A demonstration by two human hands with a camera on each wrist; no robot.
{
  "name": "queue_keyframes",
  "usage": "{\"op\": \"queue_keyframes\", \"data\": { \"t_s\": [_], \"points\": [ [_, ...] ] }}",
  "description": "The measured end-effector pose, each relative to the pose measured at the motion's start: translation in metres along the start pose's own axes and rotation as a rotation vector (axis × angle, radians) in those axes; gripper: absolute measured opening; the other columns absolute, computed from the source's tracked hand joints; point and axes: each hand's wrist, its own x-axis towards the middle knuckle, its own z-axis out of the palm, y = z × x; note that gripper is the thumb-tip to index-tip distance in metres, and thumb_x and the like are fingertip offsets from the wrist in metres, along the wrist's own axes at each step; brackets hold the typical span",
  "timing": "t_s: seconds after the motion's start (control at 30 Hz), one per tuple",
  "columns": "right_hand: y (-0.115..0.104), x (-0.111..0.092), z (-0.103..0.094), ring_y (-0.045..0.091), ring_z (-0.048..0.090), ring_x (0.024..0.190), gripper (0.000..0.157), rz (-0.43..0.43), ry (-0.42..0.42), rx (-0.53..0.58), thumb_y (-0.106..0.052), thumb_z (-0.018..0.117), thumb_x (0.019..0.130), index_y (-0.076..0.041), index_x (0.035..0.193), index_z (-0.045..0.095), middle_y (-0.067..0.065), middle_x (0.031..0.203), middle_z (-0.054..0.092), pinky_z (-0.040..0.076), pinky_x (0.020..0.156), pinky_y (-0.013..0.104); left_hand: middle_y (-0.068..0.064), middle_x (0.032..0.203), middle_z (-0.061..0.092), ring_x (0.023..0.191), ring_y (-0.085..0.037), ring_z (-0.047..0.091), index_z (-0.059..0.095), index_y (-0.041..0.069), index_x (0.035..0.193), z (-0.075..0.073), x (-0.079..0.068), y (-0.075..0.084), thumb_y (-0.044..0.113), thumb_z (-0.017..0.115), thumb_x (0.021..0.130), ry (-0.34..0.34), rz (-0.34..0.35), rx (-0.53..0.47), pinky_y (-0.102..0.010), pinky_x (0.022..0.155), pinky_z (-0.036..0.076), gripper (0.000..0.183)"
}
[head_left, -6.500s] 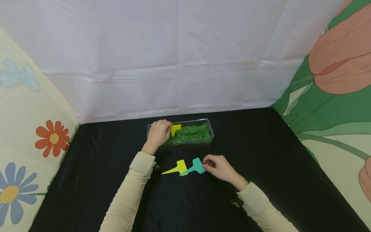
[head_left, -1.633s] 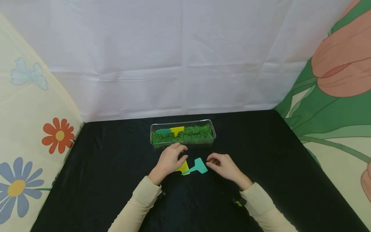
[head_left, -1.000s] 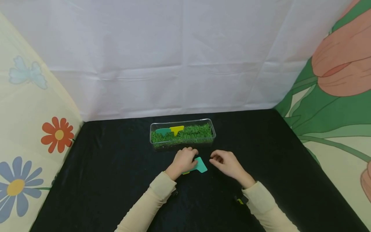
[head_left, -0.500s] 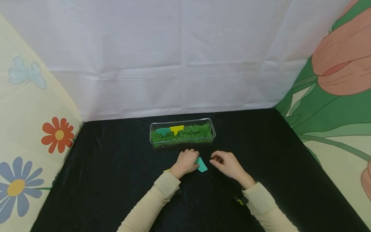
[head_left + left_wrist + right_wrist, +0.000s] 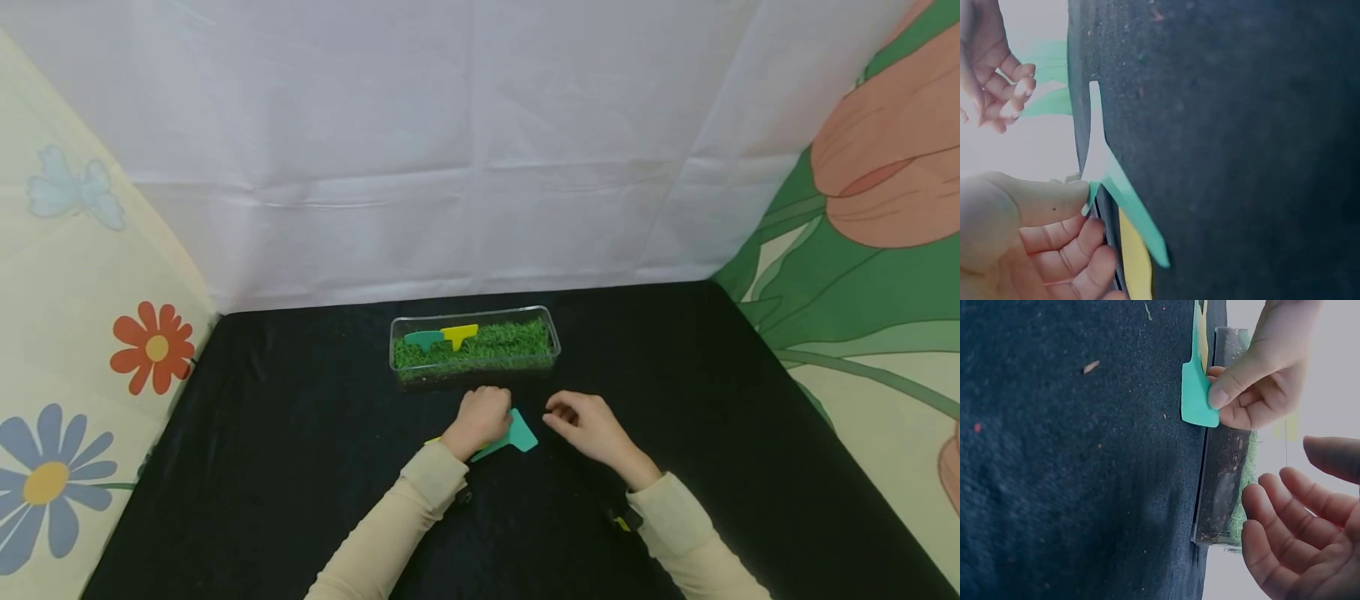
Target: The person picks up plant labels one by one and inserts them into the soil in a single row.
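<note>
Between thumb and fingers, my left hand [image 5: 482,417] pinches the edge of a teal T-shaped plant label [image 5: 523,433]. In the left wrist view the label [image 5: 1129,200] is tilted, its broad end at the thumb and its pointed stem stretching away. A yellow plant label [image 5: 1137,259] lies beneath it on the black cloth, mostly covered by the left hand in the head view. To the right of the teal label, my right hand [image 5: 588,427] holds nothing, its fingers loosely curved. Two labels, dark green [image 5: 424,340] and yellow [image 5: 460,335], stand in the grass [image 5: 506,342].
The grass fills a clear rectangular box [image 5: 480,364] just beyond the hands. Black cloth [image 5: 300,450] covers the table. A white sheet [image 5: 450,150] hangs behind, with flower-printed panels at the left [image 5: 67,275] and right [image 5: 892,333].
The left hand has left the box, where the dark green label now shows beside the yellow one, and moved down right onto the teal label, now pinched and slightly turned. The right hand has barely moved.
</note>
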Motion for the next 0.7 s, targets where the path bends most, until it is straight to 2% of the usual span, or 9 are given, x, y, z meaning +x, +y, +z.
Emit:
{"op": "queue_keyframes", "data": {
  "t_s": [0.1, 0.33, 0.53, 0.7],
  "points": [
    [0.000, 0.000, 0.000, 0.007, 0.055, 0.062, 0.007, 0.005, -0.003, 0.001, -0.011, 0.063, 0.085, -0.006, 0.089, 0.064, -0.003, 0.075, 0.060, 0.047, 0.055, 0.023, 0.002, 0.065, 0.050, 0.055, -0.012, 0.046, 0.057, 0.012, 0.074, -0.002, -0.001, -0.001, 0.016, 0.058, 0.089, 0.007, -0.005, -0.081, -0.026, 0.051, 0.037, 0.015],
    [0.001, 0.001, -0.002, 0.008, 0.056, 0.062, 0.009, 0.017, -0.004, 0.012, -0.011, 0.063, 0.085, -0.004, 0.091, 0.064, -0.002, 0.075, 0.061, 0.047, 0.056, 0.024, 0.002, 0.059, 0.050, 0.044, -0.009, 0.042, 0.058, 0.010, 0.072, -0.010, -0.008, -0.007, 0.009, 0.057, 0.089, 0.023, 0.029, -0.380, -0.020, 0.043, 0.034, 0.016],
    [0.001, 0.002, -0.003, 0.009, 0.056, 0.063, 0.010, 0.016, 0.002, 0.024, -0.010, 0.063, 0.085, -0.002, 0.091, 0.064, -0.003, 0.075, 0.060, 0.047, 0.056, 0.024, 0.002, 0.060, 0.050, 0.044, -0.009, 0.041, 0.060, 0.007, 0.079, -0.021, -0.016, -0.015, 0.006, 0.056, 0.089, 0.086, 0.107, -0.503, -0.021, 0.044, 0.035, 0.011],
    [0.001, 0.004, -0.002, 0.010, 0.057, 0.063, 0.009, -0.014, 0.022, 0.032, -0.008, 0.065, 0.084, -0.001, 0.090, 0.064, -0.001, 0.075, 0.061, 0.047, 0.056, 0.024, 0.001, 0.066, 0.053, 0.053, -0.010, 0.046, 0.060, 0.006, 0.085, -0.027, -0.023, -0.022, 0.008, 0.056, 0.090, 0.166, 0.110, -0.583, -0.023, 0.050, 0.039, 0.007]
  ]
}}
